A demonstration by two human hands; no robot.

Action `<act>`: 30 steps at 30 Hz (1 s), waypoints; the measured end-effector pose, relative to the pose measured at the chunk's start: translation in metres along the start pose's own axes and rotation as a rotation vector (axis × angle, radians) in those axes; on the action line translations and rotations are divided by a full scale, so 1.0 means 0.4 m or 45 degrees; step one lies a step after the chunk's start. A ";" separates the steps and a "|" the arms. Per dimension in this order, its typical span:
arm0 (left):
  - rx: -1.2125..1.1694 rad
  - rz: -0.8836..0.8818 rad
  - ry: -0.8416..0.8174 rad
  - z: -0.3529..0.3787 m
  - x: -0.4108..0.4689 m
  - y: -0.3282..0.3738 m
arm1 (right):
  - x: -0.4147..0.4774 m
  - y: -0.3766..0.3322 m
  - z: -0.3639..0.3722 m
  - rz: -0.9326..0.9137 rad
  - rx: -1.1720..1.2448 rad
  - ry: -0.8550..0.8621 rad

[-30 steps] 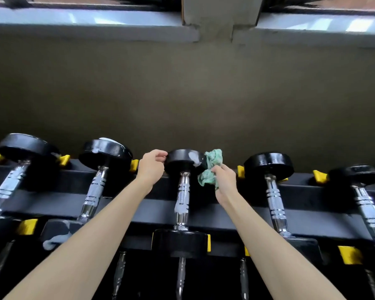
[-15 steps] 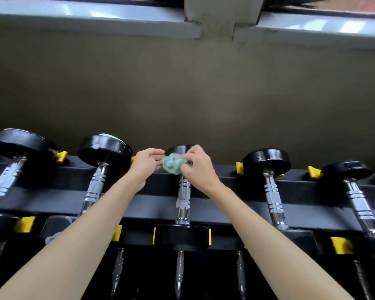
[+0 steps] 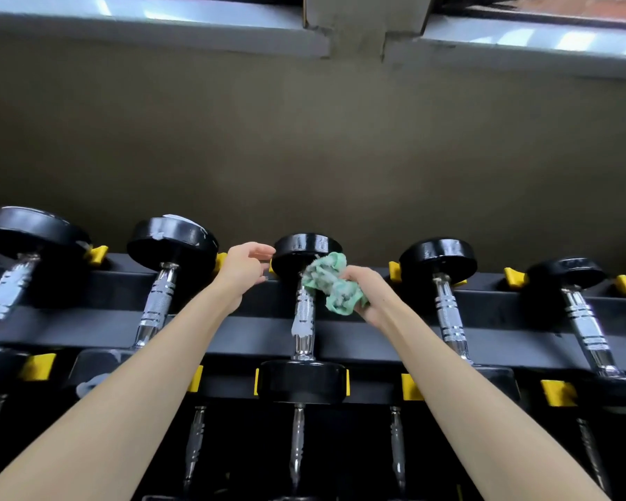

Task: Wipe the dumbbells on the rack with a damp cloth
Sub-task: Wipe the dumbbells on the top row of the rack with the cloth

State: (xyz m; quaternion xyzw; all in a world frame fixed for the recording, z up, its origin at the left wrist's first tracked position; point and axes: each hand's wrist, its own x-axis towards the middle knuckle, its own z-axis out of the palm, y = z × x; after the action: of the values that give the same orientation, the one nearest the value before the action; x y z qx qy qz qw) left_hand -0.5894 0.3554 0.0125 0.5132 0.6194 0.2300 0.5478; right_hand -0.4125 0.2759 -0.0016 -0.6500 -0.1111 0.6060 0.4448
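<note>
A black dumbbell with a chrome handle lies on the top shelf of the black rack, its far head toward the wall. My right hand grips a crumpled green cloth against the lower right of that far head, beside the handle. My left hand sits at the head's left side, fingers loosely curled and fingertips touching its edge.
Other black dumbbells lie to the left and right on the same shelf, parted by yellow stops. More handles show on the lower shelf. A bare olive wall rises right behind the rack.
My right hand has brought the cloth from the top front of the far head down to its right side. The left hand stays at the head's left edge.
</note>
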 end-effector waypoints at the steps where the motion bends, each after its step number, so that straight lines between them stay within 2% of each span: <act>1: -0.003 0.001 -0.007 -0.002 -0.001 -0.001 | -0.002 -0.008 0.023 -0.028 0.008 -0.005; 6: -0.038 -0.023 0.013 -0.021 0.001 -0.016 | -0.032 -0.039 0.140 -0.206 -0.143 -0.158; 9: -0.084 -0.073 0.061 -0.049 -0.004 -0.028 | -0.037 -0.067 0.131 -0.232 -0.131 -0.225; 11: -0.126 -0.066 -0.047 -0.061 -0.018 -0.028 | -0.031 -0.071 0.095 -0.233 -0.202 -0.242; 15: -0.217 0.019 -0.526 -0.037 -0.073 -0.008 | -0.016 -0.038 0.031 -0.180 -0.325 -0.343; 17: -0.147 0.078 -0.561 -0.017 -0.083 -0.004 | -0.013 -0.023 0.016 -0.146 -0.316 -0.409; 22: 0.017 0.195 -0.462 -0.003 -0.068 -0.003 | -0.027 -0.024 -0.011 -0.191 -0.319 -0.646; 24: 0.095 0.283 -0.403 0.004 -0.061 -0.005 | -0.017 -0.024 -0.002 -0.337 -0.524 -0.522; 27: 0.421 0.460 -0.103 0.014 -0.038 -0.023 | -0.006 0.002 0.019 -0.742 -0.937 -0.095; 30: 0.585 0.512 0.007 0.024 -0.020 -0.056 | 0.008 0.062 0.026 -1.089 -1.027 0.114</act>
State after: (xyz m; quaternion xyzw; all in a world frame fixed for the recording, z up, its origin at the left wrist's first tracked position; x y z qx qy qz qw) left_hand -0.5905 0.3375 -0.0059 0.7354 0.5425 0.1892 0.3593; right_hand -0.4306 0.2684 -0.0202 -0.6902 -0.5662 0.2548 0.3717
